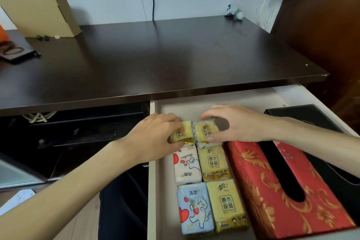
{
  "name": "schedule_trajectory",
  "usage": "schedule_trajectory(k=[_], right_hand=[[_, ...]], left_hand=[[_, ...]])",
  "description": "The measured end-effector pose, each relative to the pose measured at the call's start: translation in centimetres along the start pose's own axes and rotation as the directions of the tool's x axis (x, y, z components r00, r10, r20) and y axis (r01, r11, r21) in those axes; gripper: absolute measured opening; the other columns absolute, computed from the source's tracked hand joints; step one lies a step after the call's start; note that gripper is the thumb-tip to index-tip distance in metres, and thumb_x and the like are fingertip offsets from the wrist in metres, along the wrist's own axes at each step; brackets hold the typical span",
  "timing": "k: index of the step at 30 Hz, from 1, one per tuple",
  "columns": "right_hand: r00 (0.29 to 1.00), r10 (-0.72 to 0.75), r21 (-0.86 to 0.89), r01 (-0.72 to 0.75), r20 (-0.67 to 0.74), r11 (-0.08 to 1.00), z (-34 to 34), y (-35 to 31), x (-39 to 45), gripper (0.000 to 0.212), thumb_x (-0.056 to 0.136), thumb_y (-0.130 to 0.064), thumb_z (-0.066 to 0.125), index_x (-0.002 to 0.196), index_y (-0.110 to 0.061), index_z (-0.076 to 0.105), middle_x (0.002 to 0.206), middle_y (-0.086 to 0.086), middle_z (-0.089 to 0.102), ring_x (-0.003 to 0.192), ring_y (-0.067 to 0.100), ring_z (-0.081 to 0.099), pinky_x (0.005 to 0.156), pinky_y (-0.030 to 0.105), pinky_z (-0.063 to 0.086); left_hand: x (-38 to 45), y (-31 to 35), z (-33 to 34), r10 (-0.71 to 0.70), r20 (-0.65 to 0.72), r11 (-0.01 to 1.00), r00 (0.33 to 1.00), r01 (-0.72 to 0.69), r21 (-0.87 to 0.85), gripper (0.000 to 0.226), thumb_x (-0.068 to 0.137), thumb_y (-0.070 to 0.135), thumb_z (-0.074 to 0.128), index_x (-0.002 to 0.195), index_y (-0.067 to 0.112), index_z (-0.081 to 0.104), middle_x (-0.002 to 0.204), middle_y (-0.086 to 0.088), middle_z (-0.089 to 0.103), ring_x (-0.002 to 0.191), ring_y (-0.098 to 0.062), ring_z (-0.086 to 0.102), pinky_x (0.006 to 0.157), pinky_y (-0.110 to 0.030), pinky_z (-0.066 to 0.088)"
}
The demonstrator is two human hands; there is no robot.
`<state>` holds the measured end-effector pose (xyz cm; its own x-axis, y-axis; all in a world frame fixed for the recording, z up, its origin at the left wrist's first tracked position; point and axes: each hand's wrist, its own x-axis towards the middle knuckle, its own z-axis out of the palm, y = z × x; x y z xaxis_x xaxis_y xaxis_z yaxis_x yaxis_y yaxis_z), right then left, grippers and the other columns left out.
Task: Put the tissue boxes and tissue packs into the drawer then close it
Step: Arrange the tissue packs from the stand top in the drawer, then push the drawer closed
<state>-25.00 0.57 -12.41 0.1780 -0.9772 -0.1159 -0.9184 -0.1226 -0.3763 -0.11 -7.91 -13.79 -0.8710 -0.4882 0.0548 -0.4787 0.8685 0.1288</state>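
The pale drawer [152, 181] stands pulled out under the dark desk. Inside lie several tissue packs in two columns: a blue cat pack [194, 208], a white pack [187, 164], and yellow packs [227, 204] [213, 162]. My left hand [153, 138] grips a yellow pack [182, 132] at the back left. Beside it, my right hand [237, 122] holds another yellow pack [205, 131], and the two packs touch. A red and gold tissue box [272, 191] lies right of the packs, with a black tissue box [335, 163] beyond it, partly hidden by my right forearm.
The dark desk top [165, 56] spreads above the drawer. An open cardboard box [39, 6] stands at its back left, a dark flat item [15, 52] at the left edge, a small white object [238, 14] at the back right. A brown wooden panel [321, 25] rises on the right.
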Motion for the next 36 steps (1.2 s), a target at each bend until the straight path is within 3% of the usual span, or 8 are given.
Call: schedule_trajectory(k=[3, 11, 16, 19, 22, 26, 31, 36], right_hand=[[0.999, -0.007, -0.052, 0.008, 0.034, 0.999, 0.0, -0.5, -0.1, 0.069, 0.082, -0.062, 0.071, 0.142, -0.032, 0.054, 0.131, -0.018, 0.059, 0.117, 0.004, 0.054, 0.096, 0.033, 0.047], [0.997, 0.063, -0.075, -0.067, -0.049, 0.995, 0.3, -0.6, 0.7, 0.049, 0.087, -0.048, 0.073, 0.130, -0.026, 0.065, 0.123, -0.011, 0.067, 0.109, 0.015, 0.061, 0.095, 0.045, 0.051], [0.994, 0.082, -0.060, -0.086, -0.070, 0.995, 0.4, -0.6, 0.7, 0.058, 0.090, -0.051, 0.069, 0.140, -0.024, 0.060, 0.134, -0.008, 0.064, 0.121, 0.015, 0.058, 0.099, 0.042, 0.048], [0.985, 0.082, -0.005, -0.084, -0.151, 0.996, -0.4, -0.9, -0.9, 0.055, 0.094, -0.054, 0.063, 0.142, -0.028, 0.057, 0.140, -0.012, 0.058, 0.131, 0.010, 0.051, 0.105, 0.039, 0.044], [0.978, 0.066, 0.076, -0.051, -0.200, 0.996, -1.7, -1.8, -4.1, 0.042, 0.095, -0.051, 0.061, 0.132, -0.032, 0.064, 0.131, -0.019, 0.063, 0.123, -0.001, 0.054, 0.104, 0.036, 0.047], [0.986, 0.051, 0.158, -0.026, -0.159, 0.987, -2.0, -3.3, -10.2, 0.037, 0.091, -0.056, 0.058, 0.123, -0.040, 0.068, 0.114, -0.028, 0.066, 0.110, -0.007, 0.060, 0.089, 0.025, 0.053], [0.996, 0.022, 0.139, -0.010, -0.083, 0.990, 0.0, -4.1, -17.5, 0.029, 0.097, -0.047, 0.060, 0.123, -0.038, 0.067, 0.118, -0.023, 0.063, 0.119, 0.003, 0.057, 0.093, 0.026, 0.047], [0.998, 0.000, 0.120, 0.008, -0.064, 0.993, 1.6, -3.5, -22.9, 0.055, 0.094, -0.067, 0.057, 0.142, -0.039, 0.054, 0.143, -0.031, 0.044, 0.141, -0.001, 0.039, 0.110, 0.026, 0.037]], left_hand=[[0.0, 0.1, -0.1, -0.003, 0.001, 1.000, 1.000, 0.003, -0.006, 0.042, 0.089, 0.055, 0.056, 0.120, 0.028, 0.061, 0.123, 0.012, 0.057, 0.107, -0.010, 0.054, 0.094, -0.029, 0.042], [0.0, 0.9, -0.5, -0.015, 0.012, 1.000, 1.000, 0.015, 0.006, 0.038, 0.090, 0.052, 0.057, 0.118, 0.027, 0.062, 0.122, 0.011, 0.057, 0.104, -0.011, 0.055, 0.089, -0.029, 0.043], [0.0, 1.0, -0.8, -0.022, 0.024, 1.000, 0.999, 0.022, 0.002, 0.038, 0.090, 0.051, 0.058, 0.118, 0.026, 0.061, 0.122, 0.011, 0.057, 0.105, -0.009, 0.053, 0.085, -0.027, 0.045], [-0.4, 1.3, -1.3, -0.037, 0.021, 0.999, 0.999, 0.038, -0.033, 0.034, 0.091, 0.049, 0.058, 0.116, 0.028, 0.061, 0.121, 0.013, 0.056, 0.108, -0.006, 0.051, 0.083, -0.029, 0.049], [-1.7, 2.9, -2.3, -0.026, -0.030, 0.992, 0.999, 0.022, -0.123, 0.029, 0.092, 0.048, 0.057, 0.114, 0.030, 0.061, 0.117, 0.015, 0.058, 0.107, -0.006, 0.055, 0.080, -0.033, 0.053], [-4.7, 6.8, -4.2, 0.000, -0.068, 0.952, 0.998, -0.020, -0.305, 0.030, 0.090, 0.053, 0.051, 0.108, 0.035, 0.066, 0.105, 0.020, 0.065, 0.096, 0.001, 0.061, 0.076, -0.036, 0.056], [-8.6, 12.3, -4.9, 0.094, 0.020, 0.937, 0.995, -0.082, -0.339, 0.035, 0.090, 0.064, 0.043, 0.109, 0.042, 0.061, 0.100, 0.028, 0.064, 0.092, 0.006, 0.060, 0.075, -0.031, 0.055], [-10.8, 16.3, -4.1, 0.173, -0.002, 0.952, 0.985, -0.168, -0.255, 0.044, 0.082, 0.075, 0.040, 0.112, 0.045, 0.051, 0.102, 0.026, 0.063, 0.092, 0.001, 0.057, 0.067, -0.023, 0.049]])
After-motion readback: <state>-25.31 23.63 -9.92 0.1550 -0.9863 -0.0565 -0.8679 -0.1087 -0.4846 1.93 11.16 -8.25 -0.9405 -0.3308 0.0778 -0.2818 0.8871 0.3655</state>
